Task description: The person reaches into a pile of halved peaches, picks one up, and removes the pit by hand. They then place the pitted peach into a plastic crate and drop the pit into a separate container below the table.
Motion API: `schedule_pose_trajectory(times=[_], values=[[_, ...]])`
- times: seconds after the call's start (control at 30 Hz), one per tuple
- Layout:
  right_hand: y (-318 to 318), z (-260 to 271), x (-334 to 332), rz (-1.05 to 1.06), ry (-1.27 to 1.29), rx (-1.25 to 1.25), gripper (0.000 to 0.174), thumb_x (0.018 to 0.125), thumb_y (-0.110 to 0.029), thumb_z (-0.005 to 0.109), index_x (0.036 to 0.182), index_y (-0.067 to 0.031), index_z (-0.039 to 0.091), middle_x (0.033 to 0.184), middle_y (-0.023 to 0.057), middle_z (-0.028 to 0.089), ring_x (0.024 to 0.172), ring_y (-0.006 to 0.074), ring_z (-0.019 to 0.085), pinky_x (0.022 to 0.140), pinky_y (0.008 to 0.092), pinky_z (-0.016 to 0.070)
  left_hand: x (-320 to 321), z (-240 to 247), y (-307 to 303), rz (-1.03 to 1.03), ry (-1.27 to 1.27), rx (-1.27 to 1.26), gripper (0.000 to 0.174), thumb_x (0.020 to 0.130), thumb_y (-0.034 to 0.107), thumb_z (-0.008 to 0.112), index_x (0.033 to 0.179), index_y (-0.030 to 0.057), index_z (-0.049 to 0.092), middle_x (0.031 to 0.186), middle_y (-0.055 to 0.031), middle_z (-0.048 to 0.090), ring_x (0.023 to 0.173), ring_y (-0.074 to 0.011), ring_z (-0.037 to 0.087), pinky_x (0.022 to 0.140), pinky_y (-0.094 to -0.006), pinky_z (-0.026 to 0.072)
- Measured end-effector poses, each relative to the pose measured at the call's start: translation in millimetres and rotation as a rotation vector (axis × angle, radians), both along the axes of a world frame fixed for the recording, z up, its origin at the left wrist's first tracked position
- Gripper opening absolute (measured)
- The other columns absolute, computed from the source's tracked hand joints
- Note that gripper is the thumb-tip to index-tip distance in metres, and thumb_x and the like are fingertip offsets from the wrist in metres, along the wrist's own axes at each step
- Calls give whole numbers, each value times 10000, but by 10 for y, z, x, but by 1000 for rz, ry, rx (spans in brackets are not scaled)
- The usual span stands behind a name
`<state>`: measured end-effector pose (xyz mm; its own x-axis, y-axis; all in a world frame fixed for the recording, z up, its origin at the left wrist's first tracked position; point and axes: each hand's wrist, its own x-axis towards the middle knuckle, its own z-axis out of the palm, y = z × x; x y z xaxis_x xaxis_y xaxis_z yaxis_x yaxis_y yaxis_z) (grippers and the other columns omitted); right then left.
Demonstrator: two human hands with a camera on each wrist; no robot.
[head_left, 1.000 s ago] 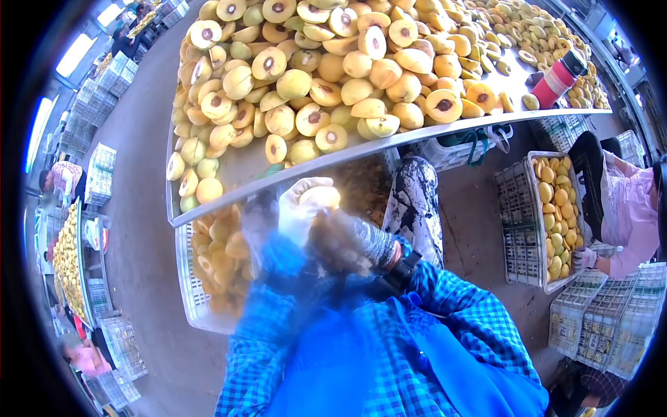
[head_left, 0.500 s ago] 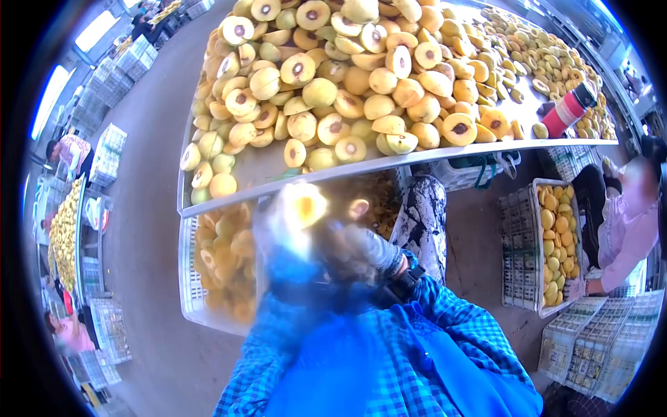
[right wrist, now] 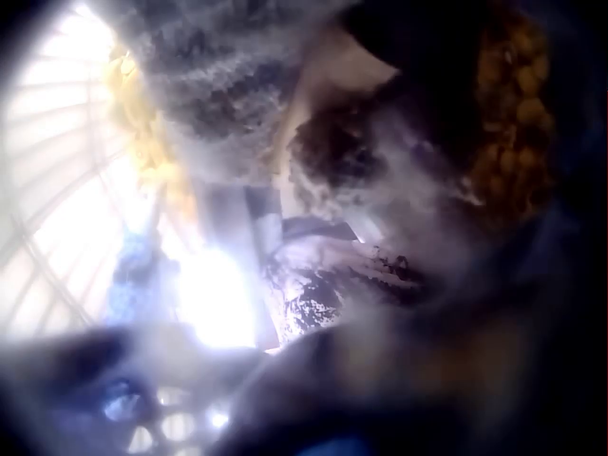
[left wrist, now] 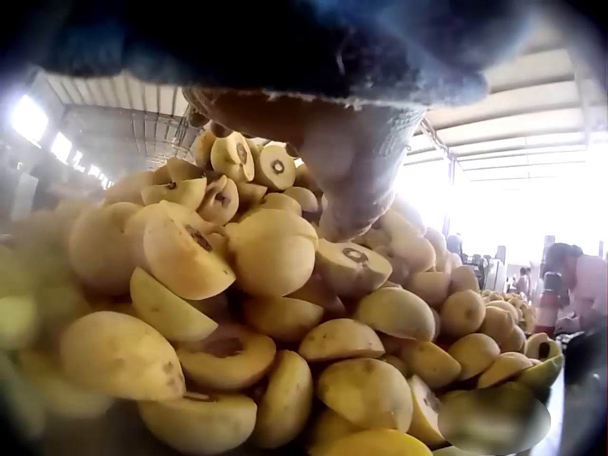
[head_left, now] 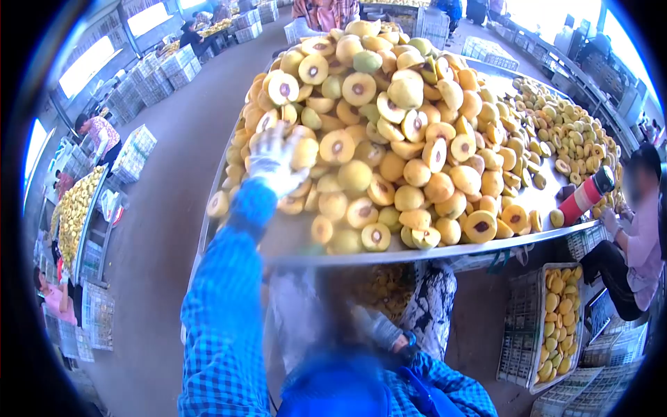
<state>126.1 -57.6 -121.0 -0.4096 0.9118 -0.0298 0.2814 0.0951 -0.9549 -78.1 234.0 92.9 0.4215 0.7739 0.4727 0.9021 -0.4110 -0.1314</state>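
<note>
A large heap of halved yellow peaches (head_left: pixel 354 174) covers the metal table (head_left: pixel 292 240), many with the brown pit side showing. My left hand (head_left: pixel 278 165), in a white glove, reaches out over the heap's left part, fingers pointing away over the fruit. Beside its thumb lies a peach half (head_left: pixel 304 153). In the left wrist view the left hand (left wrist: pixel 351 157) comes down from above, its thumb right at a cut peach half (left wrist: pixel 351 267). My right hand (head_left: pixel 375 325), in a grey glove, stays low before my lap, blurred; I cannot tell whether it holds anything.
A red bottle (head_left: pixel 587 196) with a black cap stands at the table's right. Below, a crate of peaches (head_left: pixel 556 323) sits on the floor near a seated person (head_left: pixel 643 229) in pink. Other workers and stacked crates (head_left: pixel 132 90) line the left side.
Both hands were together before my body, with a peach half at the left hand. The left hand has since moved forward onto the heap; the right hand stays low. The head view has tilted up.
</note>
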Motion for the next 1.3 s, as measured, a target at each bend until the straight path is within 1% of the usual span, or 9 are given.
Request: schedule_pose_trajectory(times=[0.13, 0.4, 0.5, 0.63, 0.7, 0.77, 0.87, 1.17, 1.3], values=[[15, 5, 10, 13, -161, 80, 514, 890, -190, 520, 1341, 6, 371, 1184, 238, 525, 1053, 366, 547, 907, 405, 442, 285, 28, 412, -24, 79, -488, 764, 710, 427, 679, 1358, 186, 352, 1351, -141, 364, 1244, -336, 378, 1017, -475, 335], [-112, 660, -121, 86, -517, 234, 507, 831, -303, 582, 1213, 12, 472, 1085, 229, 565, 848, 380, 593, 757, 427, 497, 240, -355, -573, -23, 247, -480, 604, 738, 403, 663, 1239, 127, 470, 1171, -173, 440, 1081, -338, 489, 869, -440, 428], [-219, 288, -122, -44, -510, 657, 438, 829, -299, 580, 1153, -13, 511, 1057, 229, 575, 843, 374, 596, 751, 449, 491, 167, -823, -825, 53, -179, -543, 482, 741, 382, 659, 1159, 176, 533, 1093, -148, 476, 995, -334, 538, 825, -454, 450], [-78, 277, -241, -209, 248, -263, 291, 940, -313, 487, 960, -48, 605, 802, 84, 617, 635, 214, 545, 622, 320, 464, 263, -831, -1200, -63, -95, -375, 414, 699, 272, 691, 1087, 197, 565, 1046, -140, 500, 933, -343, 561, 801, -451, 468], [-69, 766, -247, -276, 514, -434, 353, 965, -342, 455, 907, -41, 629, 762, 71, 627, 621, 201, 548, 629, 309, 466, 307, -854, -1295, -145, -255, -332, 419, 674, 213, 703, 1071, 206, 568, 1033, -143, 499, 908, -344, 565, 789, -441, 476], [77, 827, -107, -332, -3, 5, 204, 950, -159, 470, 1038, -16, 585, 976, 106, 644, 912, 193, 612, 780, 311, 490, 322, -928, -1356, -238, -488, -253, 396, 699, 92, 693, 1072, 167, 581, 1006, -117, 547, 885, -287, 595, 777, -375, 506], [243, 994, -45, -416, 227, 48, 205, 932, -93, 481, 1084, 14, 567, 1040, 81, 628, 945, 208, 607, 847, 292, 485, 364, -1001, -1291, -180, -1755, -713, 311, 787, -35, 653, 1076, 68, 596, 900, -43, 636, 772, -115, 603, 649, -246, 518], [407, 1253, -140, -414, 65, 405, 132, 913, -131, 539, 983, -56, 623, 907, 187, 640, 759, 337, 609, 656, 365, 488, 442, -759, -1728, -147, -2377, -1047, 510, 926, 504, 402, 1102, 48, 548, 937, -149, 629, 747, -292, 635, 633, -395, 550], [392, 1212, -206, -313, -215, 419, 190, 924, -167, 455, 1007, -47, 576, 873, 200, 596, 740, 396, 584, 640, 458, 469, 474, -1052, -1785, -195, -2348, -974, 500, 929, 455, 366, 1120, 27, 542, 953, -155, 626, 817, -306, 619, 661, -412, 533]])
